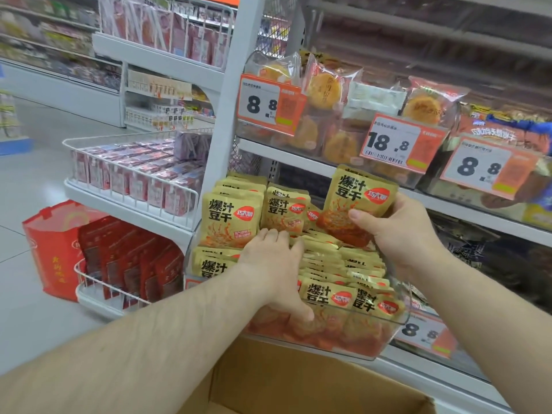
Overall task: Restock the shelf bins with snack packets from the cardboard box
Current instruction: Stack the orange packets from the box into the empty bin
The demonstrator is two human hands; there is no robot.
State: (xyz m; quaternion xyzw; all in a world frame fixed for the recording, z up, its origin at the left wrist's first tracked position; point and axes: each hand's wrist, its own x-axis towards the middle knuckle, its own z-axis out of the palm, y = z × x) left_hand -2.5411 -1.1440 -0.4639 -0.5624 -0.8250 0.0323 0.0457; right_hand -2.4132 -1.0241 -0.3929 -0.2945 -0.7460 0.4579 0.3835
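Right hand (397,231) pinching one yellow snack packet (358,198) upright above the clear shelf bin (397,324), thumb across its front. Left hand (276,264) spread flat, fingers fairly straight, pressing on the rows of yellow packets (337,264) already filling the bin. Cardboard box (298,383) open just below, at the frame's bottom edge. Price tags (391,143) clipped along the shelf above.
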